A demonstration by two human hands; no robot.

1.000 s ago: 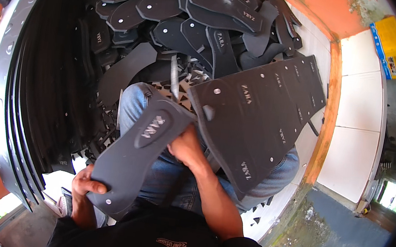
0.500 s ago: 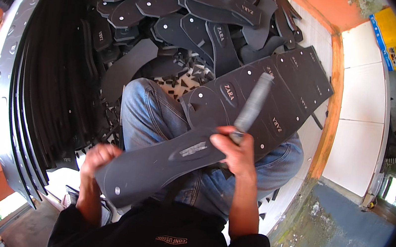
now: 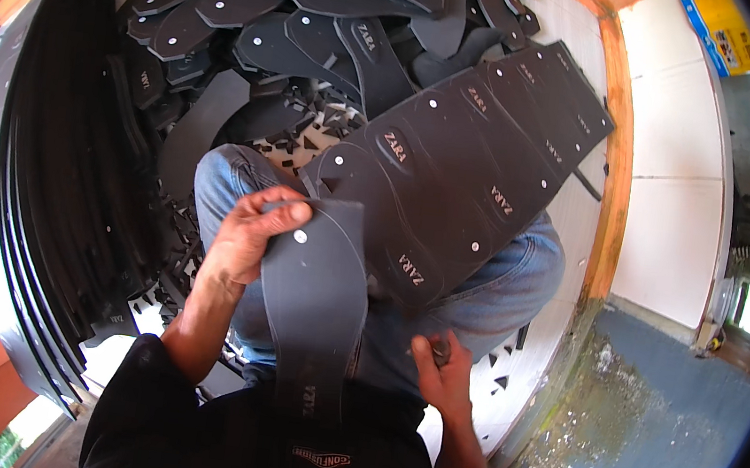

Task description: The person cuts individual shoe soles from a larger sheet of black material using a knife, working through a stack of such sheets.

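My left hand (image 3: pixel 247 231) is closed on the wide end of a dark grey sole-shaped foam piece (image 3: pixel 315 292), thumb on top beside a white dot. The piece hangs toward my body, its lower end against my black shirt. My right hand (image 3: pixel 446 376) is closed round a tool (image 3: pixel 442 350), of which only a dark end shows; the rest is hidden by the fist. A large dark sheet (image 3: pixel 459 169) printed with sole outlines lies across my raised right knee, beyond both hands.
A heap of cut black soles (image 3: pixel 306 36) lies ahead, with small offcuts (image 3: pixel 303 135) on the floor before it. To the left stands a tall stack of black sheets (image 3: pixel 62 164). A wooden strip (image 3: pixel 625 172) and white tiles (image 3: pixel 666 216) edge the right side.
The sole piece has swung from slanting across my lap to lying lengthwise toward me. My left hand has moved up and right; my right hand has lowered, turning the tool's grey handle out of sight.
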